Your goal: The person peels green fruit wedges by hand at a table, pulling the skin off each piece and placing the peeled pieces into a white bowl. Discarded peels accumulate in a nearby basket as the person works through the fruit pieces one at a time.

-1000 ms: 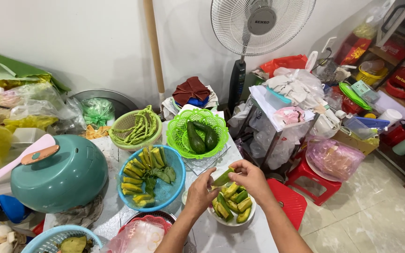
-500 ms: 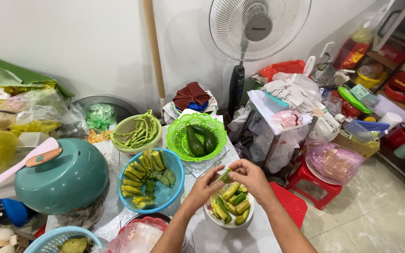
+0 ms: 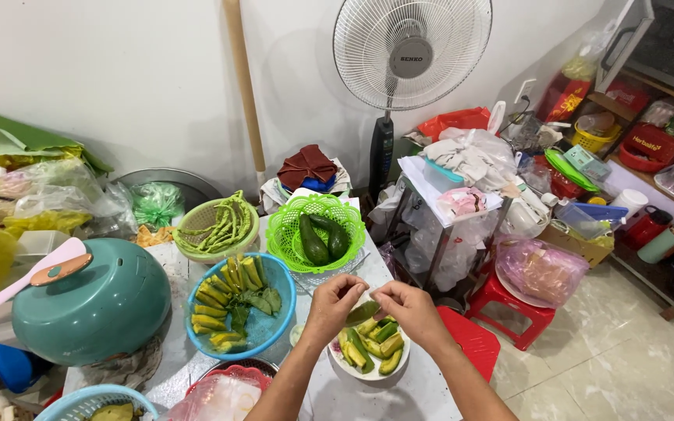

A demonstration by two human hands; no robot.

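Avocado slice, pinched between left hand and right hand above white plate of slices on surface; both grips closed on it; likely soft, slippery, bruisable — best held lightly at ends.

Both hands have drawn closer together over the green slice.

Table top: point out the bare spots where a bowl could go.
Bare white table shows at the near right corner, below the white plate of green slices. A narrower strip runs between the blue round bowl and the plate. Further back, the green mesh basket and teal domed lid crowd everything.
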